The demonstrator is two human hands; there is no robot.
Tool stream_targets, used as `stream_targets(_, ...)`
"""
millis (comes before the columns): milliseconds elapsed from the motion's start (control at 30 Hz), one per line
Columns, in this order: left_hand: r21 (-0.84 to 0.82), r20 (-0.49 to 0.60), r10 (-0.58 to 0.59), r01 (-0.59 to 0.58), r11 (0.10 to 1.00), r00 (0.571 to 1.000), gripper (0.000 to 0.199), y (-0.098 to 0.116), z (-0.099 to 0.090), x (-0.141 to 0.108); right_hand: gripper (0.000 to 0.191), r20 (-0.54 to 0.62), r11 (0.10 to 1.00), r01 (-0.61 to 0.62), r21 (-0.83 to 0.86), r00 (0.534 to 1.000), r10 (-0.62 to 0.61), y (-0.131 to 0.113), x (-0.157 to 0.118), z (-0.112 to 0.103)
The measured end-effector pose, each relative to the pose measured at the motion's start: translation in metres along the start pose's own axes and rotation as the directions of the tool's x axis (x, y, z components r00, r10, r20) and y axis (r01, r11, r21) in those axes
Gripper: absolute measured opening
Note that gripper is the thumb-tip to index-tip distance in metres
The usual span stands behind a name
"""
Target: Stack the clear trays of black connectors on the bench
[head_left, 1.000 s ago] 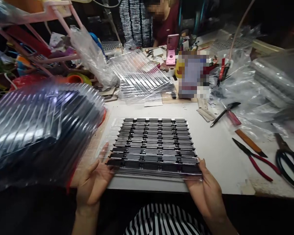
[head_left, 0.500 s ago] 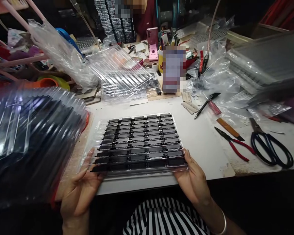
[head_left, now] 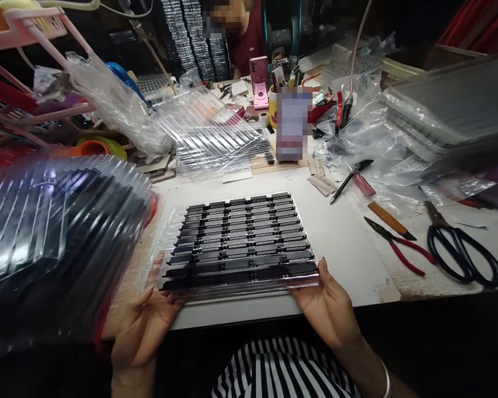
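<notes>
Grip: left hand [head_left: 143, 326] and right hand [head_left: 327, 309] clasp the clear tray [head_left: 236, 243] by its near corners.
Left: stacked trays [head_left: 53, 232] crowd it.
Right: pliers [head_left: 398, 246], scissors [head_left: 460, 249] on the bench [head_left: 348, 243].

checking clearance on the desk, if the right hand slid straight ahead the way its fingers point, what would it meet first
The right hand already grips the near right corner of the clear tray. Going on past that edge, the bare white table looks free until roughly the black pen, though depth is hard to judge.
</notes>
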State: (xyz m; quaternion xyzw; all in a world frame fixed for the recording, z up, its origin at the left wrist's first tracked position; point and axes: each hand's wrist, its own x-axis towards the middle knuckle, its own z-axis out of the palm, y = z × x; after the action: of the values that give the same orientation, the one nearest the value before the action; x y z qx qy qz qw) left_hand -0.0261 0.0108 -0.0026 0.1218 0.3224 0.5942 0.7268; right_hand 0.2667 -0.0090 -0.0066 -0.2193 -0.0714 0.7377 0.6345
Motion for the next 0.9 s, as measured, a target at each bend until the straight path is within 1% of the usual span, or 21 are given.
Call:
stream_targets(100,0.006,0.006,-0.002,0.002,1.000,1.000,0.056,-0.0006,-0.0021,0.0004,0.031,-0.043,0.999,0.035,-0.037,0.998,-0.037,0.0026,0.0000,-0.0003)
stream_targets(233,0.002,0.011,0.009,-0.009,1.000,1.000,0.055,-0.0014,-0.0010,0.0006,0.026,-0.065,0.998,0.053,-0.023,0.996,-0.054,0.0042,0.0008,0.0002)
stream_targets(433,0.031,-0.049,-0.003,0.004,1.000,0.999,0.055,-0.0013,0.0046,0.0001,0.024,-0.080,0.998,0.055,-0.002,0.995,-0.055,0.0055,0.0008,0.0012)
stream_targets(600,0.050,-0.049,0.005,-0.002,0.999,0.999,0.057,-0.0007,0.0023,-0.0005,0.025,-0.119,0.998,0.067,-0.004,0.991,-0.067,0.0058,-0.0004,-0.0007)
stream_targets(800,0.093,-0.046,0.045,-0.041,0.995,0.998,0.058,-0.0015,0.0009,-0.0026,0.028,-0.227,0.990,0.079,-0.121,0.968,-0.105,0.0086,-0.0010,-0.0019)
stream_targets(900,0.085,-0.044,0.046,-0.042,0.995,0.998,0.056,-0.0008,0.0015,-0.0036,0.029,-0.261,0.983,0.043,-0.177,0.961,-0.089,0.0044,-0.0017,-0.0008)
